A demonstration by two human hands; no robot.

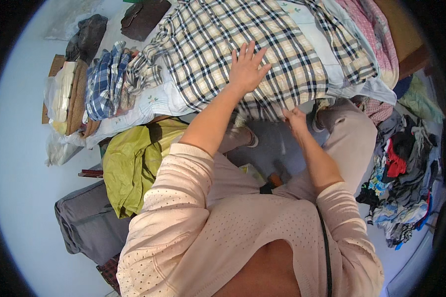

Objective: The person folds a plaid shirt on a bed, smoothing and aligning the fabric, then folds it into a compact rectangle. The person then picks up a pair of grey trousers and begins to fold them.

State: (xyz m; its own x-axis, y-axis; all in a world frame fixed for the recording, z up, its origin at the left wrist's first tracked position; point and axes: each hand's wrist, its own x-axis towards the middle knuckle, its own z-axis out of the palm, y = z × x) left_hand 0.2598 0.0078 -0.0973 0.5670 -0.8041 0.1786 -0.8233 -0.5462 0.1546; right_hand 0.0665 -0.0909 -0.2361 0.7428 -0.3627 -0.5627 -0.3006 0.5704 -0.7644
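A cream, black and white checked shirt [204,48] lies spread over a low surface covered with a pale embroidered cloth [152,98]. On the shirt's lower middle part my left hand [246,70] rests palm down with its fingers apart. At the edge nearest me, my right hand [295,118] pinches the shirt's hem between thumb and fingers. One sleeve of the shirt reaches out to the right, and the other lies crumpled at the left beside a folded blue checked shirt [106,81].
At the left lie plastic-wrapped items [61,96] and a dark bundle [87,35]. A yellow-green sack [128,167] and a grey fabric case [91,222] stand below. Mixed clothes [401,178] are heaped at the right, near a pink patterned cloth [379,41].
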